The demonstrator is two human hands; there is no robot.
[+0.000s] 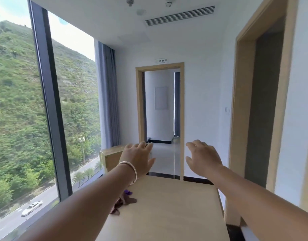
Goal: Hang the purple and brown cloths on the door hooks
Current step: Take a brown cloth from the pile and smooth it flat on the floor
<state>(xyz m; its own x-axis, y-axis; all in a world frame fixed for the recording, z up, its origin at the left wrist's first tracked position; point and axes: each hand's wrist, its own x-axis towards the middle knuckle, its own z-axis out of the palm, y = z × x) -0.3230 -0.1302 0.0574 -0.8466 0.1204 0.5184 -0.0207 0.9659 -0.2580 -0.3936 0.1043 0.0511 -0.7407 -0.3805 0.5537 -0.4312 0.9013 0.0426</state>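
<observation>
**Cloths left on the table, both hands empty**

The purple cloth [128, 192] and brown cloth [124, 202] lie bunched together near the left edge of the wooden table [167, 214], partly hidden under the left forearm. The left hand [138, 158] and right hand [202, 158] are raised ahead of the body, fingers relaxed and spread, holding nothing. No door hooks can be seen; there is an open doorway [160, 105] ahead and another door frame [264, 94] at the right.

The task looks barely begun. The main risk is walking on with the cloths left on the table, since neither hand touches them. The forearm passing above the bundle could also sweep it off the near edge. Being tangled, the two cloths may lift as one lump and slip off a hook
</observation>
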